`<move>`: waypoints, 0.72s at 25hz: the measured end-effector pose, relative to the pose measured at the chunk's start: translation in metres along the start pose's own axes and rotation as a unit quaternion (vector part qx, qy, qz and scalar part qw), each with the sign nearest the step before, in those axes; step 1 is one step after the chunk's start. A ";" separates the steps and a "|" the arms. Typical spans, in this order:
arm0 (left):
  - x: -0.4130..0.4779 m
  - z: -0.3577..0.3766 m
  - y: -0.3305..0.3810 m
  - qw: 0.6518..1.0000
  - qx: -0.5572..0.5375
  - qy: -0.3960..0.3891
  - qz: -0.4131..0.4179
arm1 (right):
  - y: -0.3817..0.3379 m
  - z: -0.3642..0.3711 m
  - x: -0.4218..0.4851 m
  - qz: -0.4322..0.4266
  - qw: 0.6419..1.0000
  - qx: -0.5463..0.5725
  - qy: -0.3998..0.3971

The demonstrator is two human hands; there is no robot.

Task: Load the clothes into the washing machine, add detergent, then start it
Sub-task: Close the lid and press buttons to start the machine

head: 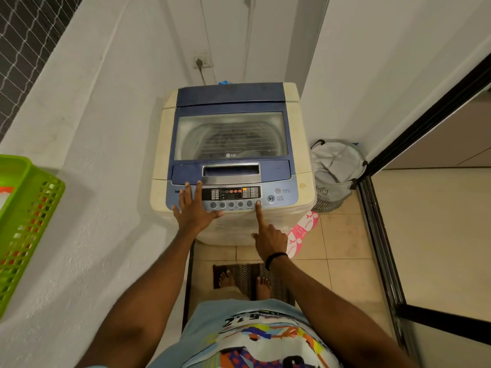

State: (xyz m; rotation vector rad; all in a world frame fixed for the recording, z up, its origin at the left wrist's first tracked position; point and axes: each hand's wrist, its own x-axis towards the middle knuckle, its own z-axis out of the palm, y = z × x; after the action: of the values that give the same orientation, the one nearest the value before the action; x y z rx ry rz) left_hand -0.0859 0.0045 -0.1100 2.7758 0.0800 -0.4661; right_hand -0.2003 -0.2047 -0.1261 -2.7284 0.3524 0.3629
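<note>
A green plastic basket (26, 221) sits at the left edge on a white ledge. Something white and orange shows through its slotted wall, too hidden to name.

In the middle, against the far wall, stands the washing machine (297, 144), a cream top-loader with a blue lid (231, 102), which is down. Through the lid's window the steel drum shows, with dark shapes inside that are too blurred to name. The "LG" logo (231, 155) is printed on the window's near edge. Behind the machine, a plug sits in a wall socket (202, 61).

The person's left hand (194, 208) lies flat on the left part of the control panel (289, 193). Its fingers are straight and spread and hold nothing, and they cover most of a printed word there. The display (231, 191) glows with orange marks above a row of round buttons.

The right hand (268, 240), with a black band on its wrist, points with a straight index finger. The fingertip rests on the rightmost round button (258, 202), and the other fingers are curled in and hold nothing. Just right of it on the panel are the keys marked "POWER" (277, 191) and "START PAUSE" (271, 198).

On the tiled floor at the machine's near right corner lies a pink and white packet (303, 232) whose print is too small to read. Farther right, a grey laundry bag (337, 171) with dark handles slumps against the wall. Its lining hides whatever is in it, and the script lettering on its side cannot be read.
</note>
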 end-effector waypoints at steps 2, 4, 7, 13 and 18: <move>0.001 0.001 -0.001 1.000 0.001 0.000 0.004 | 0.001 -0.002 0.002 -0.002 1.000 0.000 -0.006; 0.001 0.002 -0.002 1.000 0.002 0.005 0.008 | 0.003 -0.002 0.003 0.003 1.000 0.006 0.000; 0.001 0.003 -0.002 1.000 0.000 0.006 0.008 | -0.001 0.001 0.005 0.014 0.999 0.040 -0.008; 0.000 0.004 -0.003 1.000 -0.004 0.010 0.017 | -0.009 0.000 0.005 0.033 0.998 0.060 -0.009; -0.002 0.004 -0.004 1.000 -0.013 0.010 0.018 | 0.008 -0.018 0.001 0.057 0.997 0.043 0.039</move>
State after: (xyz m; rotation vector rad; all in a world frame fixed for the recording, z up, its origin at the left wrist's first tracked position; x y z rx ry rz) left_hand -0.0898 0.0071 -0.1137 2.7511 0.0400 -0.4240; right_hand -0.1982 -0.2193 -0.1124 -2.6489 0.5334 0.2655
